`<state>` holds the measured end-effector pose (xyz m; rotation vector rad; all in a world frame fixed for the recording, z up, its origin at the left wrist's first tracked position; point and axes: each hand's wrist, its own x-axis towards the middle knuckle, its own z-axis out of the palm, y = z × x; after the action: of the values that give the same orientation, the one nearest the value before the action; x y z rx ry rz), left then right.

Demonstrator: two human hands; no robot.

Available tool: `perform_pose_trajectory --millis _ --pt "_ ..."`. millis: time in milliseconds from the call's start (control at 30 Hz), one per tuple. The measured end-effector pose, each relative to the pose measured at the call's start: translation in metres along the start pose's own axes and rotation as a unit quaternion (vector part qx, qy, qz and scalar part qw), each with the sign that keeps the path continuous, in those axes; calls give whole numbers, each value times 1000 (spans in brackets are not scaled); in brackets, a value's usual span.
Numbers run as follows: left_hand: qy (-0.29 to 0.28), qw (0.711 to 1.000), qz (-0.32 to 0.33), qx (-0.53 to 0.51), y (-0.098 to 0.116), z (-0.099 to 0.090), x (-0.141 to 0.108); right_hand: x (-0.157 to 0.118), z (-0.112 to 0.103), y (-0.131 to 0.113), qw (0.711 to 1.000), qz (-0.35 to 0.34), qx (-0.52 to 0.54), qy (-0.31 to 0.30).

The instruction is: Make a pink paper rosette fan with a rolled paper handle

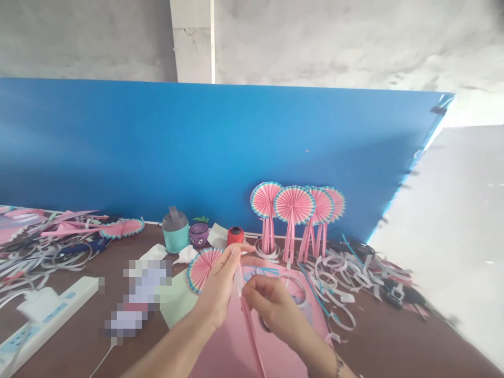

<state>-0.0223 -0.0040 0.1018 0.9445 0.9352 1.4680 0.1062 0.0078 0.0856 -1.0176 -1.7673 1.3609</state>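
My left hand (222, 281) is closed on the upper end of a long, narrow pink paper strip (252, 336), thumb on top. The strip slants down towards me. Close by on its right, my right hand (271, 299) pinches at the same strip with thumb and finger, where a pale, shiny bit shows. A round pleated pink paper fan (202, 269) with a blue and cream edge sits behind my left hand, partly hidden; whether it joins the strip I cannot tell. Under both hands lies a pink sheet (220, 349), with a tape roll (295, 290) on it.
Several finished-looking fans (293, 205) lean upright on the blue partition (197, 142). Curled white strips (342, 278) are heaped to the right. Leftward are a teal cup (176, 231), a purple pot (199, 234), a red spool (235, 235), a power strip (66, 304) and tangled scraps.
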Motion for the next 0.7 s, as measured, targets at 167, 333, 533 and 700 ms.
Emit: perform_pose_trajectory --millis 167,333,533,700 --pt "-3 997 -75 -1 -4 3 -3 3 4 6 998 -38 52 21" --pt "6 994 -101 -49 -8 8 -8 6 6 13 994 -51 85 37" --pt "0 993 -103 -55 -8 7 -3 1 2 -3 992 -12 127 23" --pt "-78 993 -66 63 -5 3 3 2 1 -3 992 -17 108 61"
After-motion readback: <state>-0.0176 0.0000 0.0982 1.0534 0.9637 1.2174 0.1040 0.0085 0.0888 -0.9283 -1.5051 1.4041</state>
